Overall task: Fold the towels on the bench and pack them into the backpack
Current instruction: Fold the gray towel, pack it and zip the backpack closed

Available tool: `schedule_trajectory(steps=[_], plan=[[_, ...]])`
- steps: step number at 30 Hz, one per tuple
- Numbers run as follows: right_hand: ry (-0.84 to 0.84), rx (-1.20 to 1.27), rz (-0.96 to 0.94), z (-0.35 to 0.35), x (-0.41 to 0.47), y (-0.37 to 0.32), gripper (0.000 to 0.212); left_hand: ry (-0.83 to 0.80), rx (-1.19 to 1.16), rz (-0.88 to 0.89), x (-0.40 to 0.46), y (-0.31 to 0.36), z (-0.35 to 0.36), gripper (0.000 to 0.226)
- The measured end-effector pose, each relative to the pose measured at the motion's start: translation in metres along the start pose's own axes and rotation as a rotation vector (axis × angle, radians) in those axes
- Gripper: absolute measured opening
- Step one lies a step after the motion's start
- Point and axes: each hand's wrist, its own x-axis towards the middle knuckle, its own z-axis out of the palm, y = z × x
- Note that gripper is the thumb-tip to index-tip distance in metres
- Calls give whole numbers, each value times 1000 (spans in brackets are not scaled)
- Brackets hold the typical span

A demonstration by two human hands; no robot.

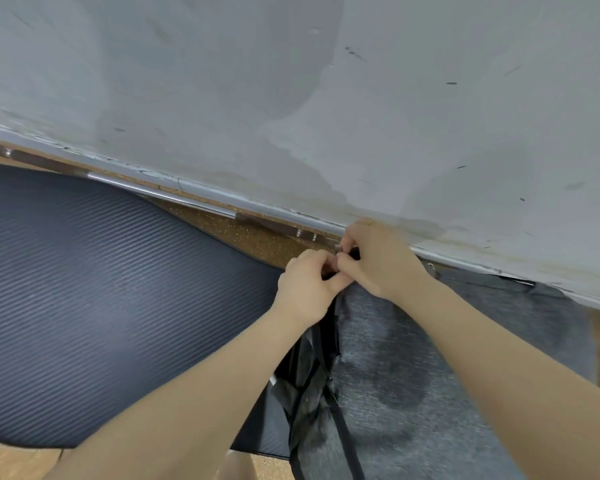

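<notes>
Backpack (413, 375), one, grey, two hands, left hand (307, 289), right hand (378, 261), fingers pinching its zipper.

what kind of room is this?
Probably a home gym or workout corner, hedged: a ribbed dark exercise mat on cork-like flooring, and a chrome barbell bar lying along a scuffed white wall.

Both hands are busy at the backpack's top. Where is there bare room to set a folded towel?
Free: the ribbed dark mat, left of the grey backpack, below the metal bar. Crowded: where left hand and right hand pinch something small against the wall.
</notes>
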Motion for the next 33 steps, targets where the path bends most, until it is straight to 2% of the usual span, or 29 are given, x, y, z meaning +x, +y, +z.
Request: schedule_trajectory(steps=[1,3,6,11,16,18,20,22,26,30,33], plan=[[16,-67,-12,2,1,0,9,-13,-14,-29,4,1,0,17],[80,-162,-25,9,0,2,10,-44,-15,-73,9,0,-1,28],[184,-79,55,16,0,4,11,-63,148,-59,7,4,-3,27],[361,52,317,2,6,46,11,-93,420,-23,3,10,-3,31],[279,259,303,4,-7,68,9,-120,373,-50,12,15,-9,20],[275,225,270,2,-6,67,7,-132,340,61,28,27,-3,26],[284,155,252,1,-7,66,8,-224,390,176,42,39,8,31],[276,84,250,3,-6,63,11,-281,450,211,49,44,15,27],[228,-19,281,2,-6,69,10,-208,514,256,47,41,17,22],[248,262,599,-7,-20,100,16,-180,589,263,47,49,15,22],[309,437,583,-7,-24,102,16,-156,653,256,54,61,16,22]])
